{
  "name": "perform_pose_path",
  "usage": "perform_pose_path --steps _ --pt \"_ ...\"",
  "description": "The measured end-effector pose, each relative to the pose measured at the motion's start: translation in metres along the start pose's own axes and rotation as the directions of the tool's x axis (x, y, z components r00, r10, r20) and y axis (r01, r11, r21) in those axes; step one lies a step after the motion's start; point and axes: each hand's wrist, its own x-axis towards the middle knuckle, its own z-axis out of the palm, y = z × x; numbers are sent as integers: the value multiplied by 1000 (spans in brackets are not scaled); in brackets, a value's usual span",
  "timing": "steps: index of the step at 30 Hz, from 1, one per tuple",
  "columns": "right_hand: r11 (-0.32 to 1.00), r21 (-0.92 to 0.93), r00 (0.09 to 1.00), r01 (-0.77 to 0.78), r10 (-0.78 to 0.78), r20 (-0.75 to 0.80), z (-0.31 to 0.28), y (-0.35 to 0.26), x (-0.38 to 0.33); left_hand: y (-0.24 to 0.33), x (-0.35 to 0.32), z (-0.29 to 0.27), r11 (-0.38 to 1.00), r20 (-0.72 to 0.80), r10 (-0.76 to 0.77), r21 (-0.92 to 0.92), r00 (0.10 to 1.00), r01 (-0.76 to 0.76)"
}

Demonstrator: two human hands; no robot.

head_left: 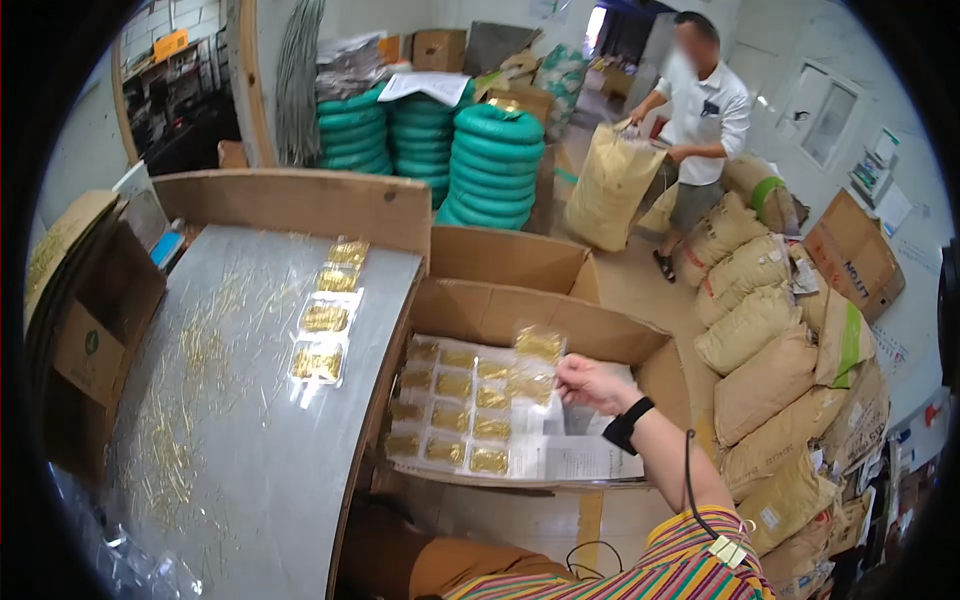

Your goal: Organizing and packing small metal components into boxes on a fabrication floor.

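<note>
**Clear packets of brass pins held over an open box**

My right hand is pinched shut on two small clear plastic packets, one above the other, each showing a cluster of thin gold-coloured pins through glossy film. I hold them in the air over the open cardboard box, just above its contents. My wrist carries a black band, and a thin black cord hangs beside my forearm. My left hand is out of view.

Inside the box, flat packets of the same kind lie in neat rows on white printed paper. The box walls are plain brown corrugated board, flaps standing open.

To my left, a dull grey metal table has a curved edge and a brown board rim. Four more shiny packets lie in a line on it, and loose gold pins are scattered thinly across its surface.

Further off, coils of green ribbed hose are stacked in columns. Bulging tan sacks are piled along the right. Another person in a white shirt handles a tall tan sack, well apart from me. Nothing lies between my hand and the box.
</note>
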Motion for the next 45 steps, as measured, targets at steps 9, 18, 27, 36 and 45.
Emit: perform_pose_path --steps 9,18,27,36,45 --pt "999 27 976 -36 41 -212 -109 44 -31 14 20 20 932 121 270 217 955 -291" --pt "952 44 951 -302 304 -54 -120 95 -40 15 21 28 886 171 301 313 938 -341" --pt "850 -151 862 -505 507 -29 -81 137 -30 20 22 28 863 203 298 361 933 -354" --pt "826 -118 835 -551 545 -75 -66 141 -19 17 23 32 859 186 331 345 925 -377" --pt "724 -471 852 -505 505 -138 -63 128 -17 15 20 28 862 207 302 358 931 -360"
